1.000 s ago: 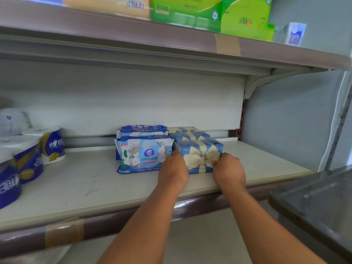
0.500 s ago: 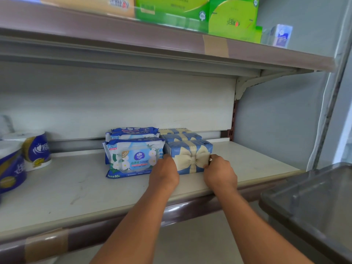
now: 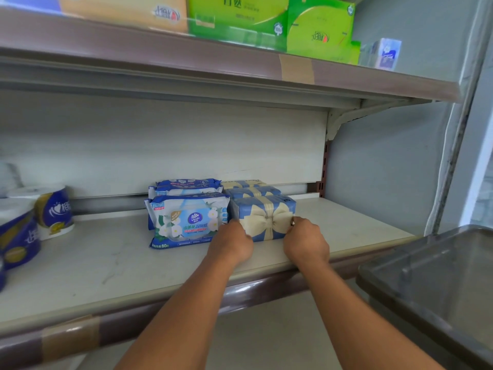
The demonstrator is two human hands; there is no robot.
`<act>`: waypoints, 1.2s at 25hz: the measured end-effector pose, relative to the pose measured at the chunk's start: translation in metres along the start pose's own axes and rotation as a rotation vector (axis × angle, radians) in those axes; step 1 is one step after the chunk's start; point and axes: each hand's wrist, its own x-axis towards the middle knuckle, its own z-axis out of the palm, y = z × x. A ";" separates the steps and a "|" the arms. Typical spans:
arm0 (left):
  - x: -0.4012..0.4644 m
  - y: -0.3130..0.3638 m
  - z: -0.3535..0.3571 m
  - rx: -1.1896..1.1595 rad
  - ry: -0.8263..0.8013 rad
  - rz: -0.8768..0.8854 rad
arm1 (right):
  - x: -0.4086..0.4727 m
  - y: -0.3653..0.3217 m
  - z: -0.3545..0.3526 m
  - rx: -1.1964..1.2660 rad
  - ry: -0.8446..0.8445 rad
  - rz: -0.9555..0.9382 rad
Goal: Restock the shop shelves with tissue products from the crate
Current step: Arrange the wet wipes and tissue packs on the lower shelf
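Observation:
A blue tissue pack with a cream bow print point(image 3: 264, 214) stands at the front of a short row of like packs on the white middle shelf point(image 3: 106, 263). My left hand point(image 3: 231, 243) grips its lower left corner and my right hand point(image 3: 305, 241) grips its lower right corner. Touching it on the left is a Vinda wet-wipe pack point(image 3: 186, 222) with another pack behind. The grey crate point(image 3: 437, 287) shows at the lower right, its inside blurred.
Blue-wrapped toilet rolls point(image 3: 50, 209) stand at the shelf's left end. The upper shelf point(image 3: 240, 62) carries green tissue boxes point(image 3: 317, 30), an orange box and a small blue-white pack point(image 3: 386, 53). A grey wall panel closes the right side.
The view shifted, so the shelf contents sit further left in frame. Both hands stay on the bow-print pack, which sits at the same spot against the wipes.

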 end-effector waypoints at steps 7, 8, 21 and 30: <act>-0.028 0.011 -0.026 -0.043 0.124 -0.006 | -0.025 -0.007 -0.012 0.040 0.078 -0.052; -0.033 0.011 -0.030 -0.064 0.141 0.019 | -0.032 -0.009 -0.016 0.069 0.092 -0.084; -0.177 -0.059 -0.085 -0.339 0.331 0.124 | -0.188 -0.030 -0.044 0.426 0.013 -0.494; -0.333 -0.185 -0.051 -0.328 0.247 -0.006 | -0.331 0.000 0.028 0.437 -0.193 -0.588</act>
